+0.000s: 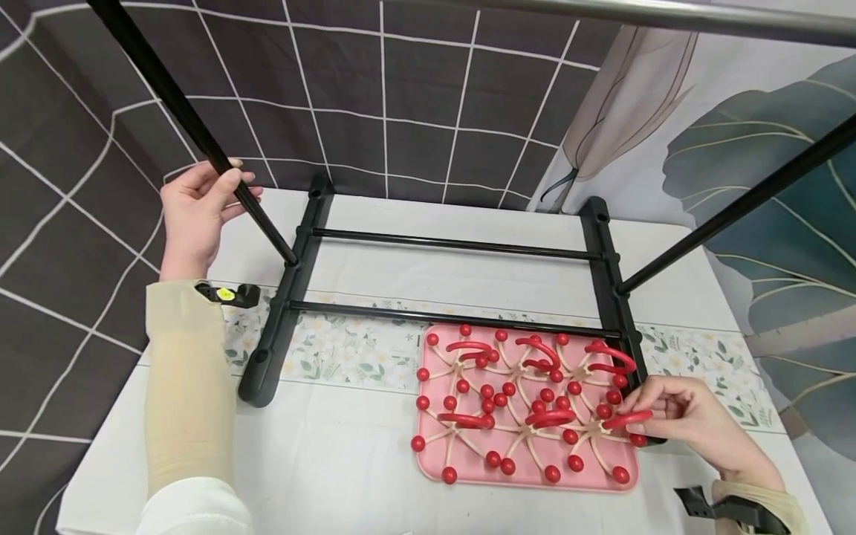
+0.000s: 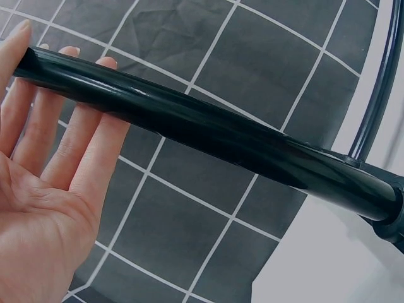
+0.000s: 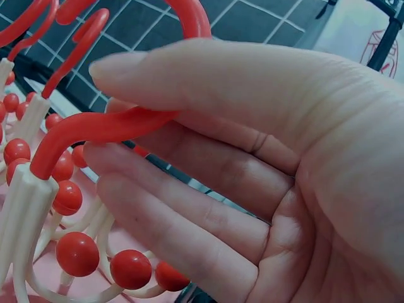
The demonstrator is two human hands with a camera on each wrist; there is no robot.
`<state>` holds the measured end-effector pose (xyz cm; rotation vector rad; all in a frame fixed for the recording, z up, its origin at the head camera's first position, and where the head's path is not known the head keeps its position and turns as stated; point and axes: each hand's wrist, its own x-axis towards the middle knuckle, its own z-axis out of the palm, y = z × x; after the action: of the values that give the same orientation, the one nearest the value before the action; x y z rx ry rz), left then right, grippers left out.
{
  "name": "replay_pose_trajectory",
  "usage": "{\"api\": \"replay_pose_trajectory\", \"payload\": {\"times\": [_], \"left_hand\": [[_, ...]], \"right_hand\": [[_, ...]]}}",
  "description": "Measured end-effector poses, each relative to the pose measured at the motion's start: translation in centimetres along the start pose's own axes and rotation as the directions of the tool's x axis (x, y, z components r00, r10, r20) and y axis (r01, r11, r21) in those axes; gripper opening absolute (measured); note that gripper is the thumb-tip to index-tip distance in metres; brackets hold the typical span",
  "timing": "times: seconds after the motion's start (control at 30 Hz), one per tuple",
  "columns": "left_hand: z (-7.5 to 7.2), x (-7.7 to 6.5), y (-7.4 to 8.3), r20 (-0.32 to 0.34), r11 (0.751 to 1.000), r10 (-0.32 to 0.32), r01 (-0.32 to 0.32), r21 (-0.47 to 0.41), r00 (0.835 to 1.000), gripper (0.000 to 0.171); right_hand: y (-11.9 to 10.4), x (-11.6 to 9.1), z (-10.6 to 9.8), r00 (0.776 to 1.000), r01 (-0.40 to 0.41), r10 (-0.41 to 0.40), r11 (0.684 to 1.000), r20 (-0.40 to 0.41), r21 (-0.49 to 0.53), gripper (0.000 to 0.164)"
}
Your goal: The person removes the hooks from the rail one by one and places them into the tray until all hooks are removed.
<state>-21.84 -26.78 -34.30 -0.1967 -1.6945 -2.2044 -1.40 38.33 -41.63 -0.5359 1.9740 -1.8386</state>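
Observation:
My left hand [image 1: 197,215] holds a slanted black pole [image 1: 266,223] of a stand, thumb on one side and fingers on the other. In the left wrist view, the fingers [image 2: 104,145] stretch behind that pole. On the right, my right hand [image 1: 702,431] pinches the red hooked handle [image 3: 95,129] of a head massager at the front right of a pink tray [image 1: 528,481]. Its thumb lies over the handle and its fingers are beneath. Several more massagers, each with cream prongs tipped by red balls [image 3: 77,254], stand in rows on the tray.
The stand's black base has two side feet [image 1: 270,357] and two crossbars [image 1: 455,243]. A metal bar [image 1: 735,21] crosses overhead, and another black pole [image 1: 742,200] rises at right. Dark checked cloth [image 1: 421,89] hangs behind the white tabletop [image 1: 321,461].

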Motion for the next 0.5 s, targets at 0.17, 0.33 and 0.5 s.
{"api": "replay_pose_trajectory", "payload": {"times": [0.17, 0.33, 0.5], "left_hand": [[0.1, 0.0, 0.1, 0.0, 1.0, 0.002, -0.002, -0.006, 1.0, 0.031], [0.3, 0.1, 0.1, 0.004, 1.0, 0.002, -0.002, -0.02, 1.0, 0.032], [0.1, 0.0, 0.0, -0.002, 1.0, -0.004, 0.004, -0.012, 1.0, 0.031]], "right_hand": [[-1.0, -0.2, 0.0, 1.0, 0.019, -0.019, 1.0, -0.016, 0.004, 0.041], [-2.9, -0.4, -0.5, 0.991, 0.099, -0.1, 0.995, -0.088, -0.019, 0.054], [-4.9, -0.2, -1.8, 0.915, 0.296, -0.285, 0.955, -0.287, -0.003, 0.041]]}}
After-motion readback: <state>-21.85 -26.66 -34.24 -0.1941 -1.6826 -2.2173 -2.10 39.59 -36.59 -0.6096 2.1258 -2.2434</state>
